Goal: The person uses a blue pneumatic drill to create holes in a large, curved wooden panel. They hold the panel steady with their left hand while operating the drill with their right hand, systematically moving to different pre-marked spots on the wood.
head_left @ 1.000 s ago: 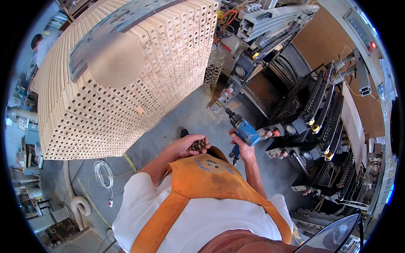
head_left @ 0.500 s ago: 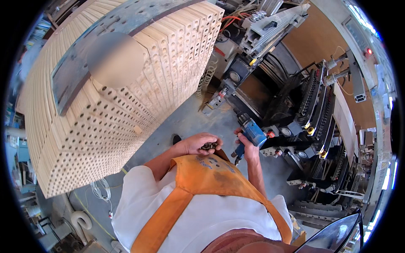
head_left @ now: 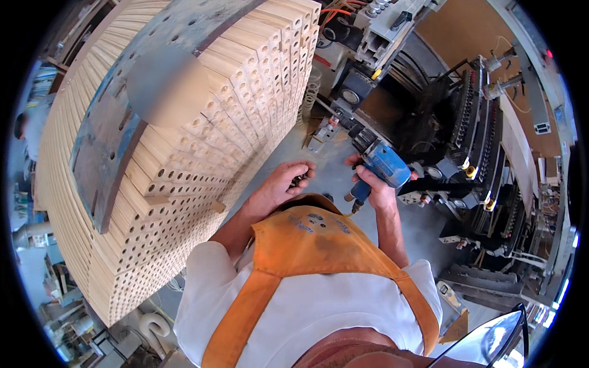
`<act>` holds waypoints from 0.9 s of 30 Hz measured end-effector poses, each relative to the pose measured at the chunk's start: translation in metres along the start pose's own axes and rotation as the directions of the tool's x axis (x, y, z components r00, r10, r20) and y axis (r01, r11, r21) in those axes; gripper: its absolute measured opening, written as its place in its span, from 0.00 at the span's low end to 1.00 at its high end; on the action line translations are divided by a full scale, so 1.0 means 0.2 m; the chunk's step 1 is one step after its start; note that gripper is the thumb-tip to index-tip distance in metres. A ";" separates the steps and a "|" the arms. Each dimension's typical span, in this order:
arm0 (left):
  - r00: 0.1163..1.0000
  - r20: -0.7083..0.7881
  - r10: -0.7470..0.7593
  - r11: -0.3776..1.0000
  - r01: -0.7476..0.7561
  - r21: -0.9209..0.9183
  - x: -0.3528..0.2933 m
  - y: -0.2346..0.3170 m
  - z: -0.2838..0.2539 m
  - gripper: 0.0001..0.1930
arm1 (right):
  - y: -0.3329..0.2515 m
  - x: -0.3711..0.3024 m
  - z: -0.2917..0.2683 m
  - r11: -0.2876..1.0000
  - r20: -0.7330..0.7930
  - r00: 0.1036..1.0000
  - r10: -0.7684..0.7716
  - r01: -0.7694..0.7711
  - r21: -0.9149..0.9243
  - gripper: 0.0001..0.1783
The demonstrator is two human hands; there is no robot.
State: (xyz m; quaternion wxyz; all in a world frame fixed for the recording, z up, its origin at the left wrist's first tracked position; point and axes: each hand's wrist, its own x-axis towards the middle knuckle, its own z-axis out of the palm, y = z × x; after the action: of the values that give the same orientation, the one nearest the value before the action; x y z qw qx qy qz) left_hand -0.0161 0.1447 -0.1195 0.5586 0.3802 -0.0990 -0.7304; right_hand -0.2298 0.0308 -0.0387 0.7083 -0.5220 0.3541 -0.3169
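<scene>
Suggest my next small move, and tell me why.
Probably bring the left hand to the stack: that hand cups small dark parts, the stack's side is full of holes, and the right hand grips the blue tool, apart from the wood.

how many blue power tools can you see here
1: the blue power tool gripped in the right hand, near the black machinery. More could be hidden in the clutter around the picture's rim.
</scene>
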 end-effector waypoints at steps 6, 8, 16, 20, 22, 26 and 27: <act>0.937 -0.250 0.246 0.969 -0.231 0.086 0.05 0.08 0.11 0.11 | 0.02 0.09 -0.17 0.997 0.175 0.983 0.058 -0.066 0.040 0.18; 0.900 -0.304 0.312 0.950 -0.286 0.127 0.07 0.10 0.13 0.12 | 0.05 0.11 -0.23 0.995 0.228 0.970 0.088 -0.096 0.025 0.18; 0.895 -0.297 0.332 0.943 -0.317 0.099 0.04 0.31 0.23 0.14 | 0.07 0.16 -0.33 0.990 0.327 0.945 0.034 -0.077 0.119 0.15; 0.911 -0.227 0.344 0.934 -0.356 -0.013 0.09 0.41 0.20 0.15 | 0.07 0.17 -0.32 0.985 0.391 0.920 0.024 -0.089 0.148 0.16; 0.925 -0.184 0.333 0.938 -0.345 -0.037 0.08 0.42 0.21 0.16 | 0.10 0.17 -0.31 0.987 0.419 0.908 0.009 -0.076 0.145 0.17; 0.920 -0.164 0.357 0.933 -0.361 0.006 0.06 0.43 0.23 0.16 | 0.13 0.17 -0.27 0.995 0.422 0.907 -0.002 -0.041 0.094 0.18; 0.909 -0.184 0.373 0.927 -0.374 0.032 0.05 0.43 0.25 0.16 | 0.13 0.17 -0.26 0.996 0.417 0.909 0.011 -0.046 0.073 0.18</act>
State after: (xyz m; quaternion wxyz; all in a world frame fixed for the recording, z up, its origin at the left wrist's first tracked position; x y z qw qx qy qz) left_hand 0.0136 0.0906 -0.0414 0.6955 0.4201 -0.1154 -0.5714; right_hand -0.2527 -0.0176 -0.0807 0.7927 -0.5430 0.1895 -0.2022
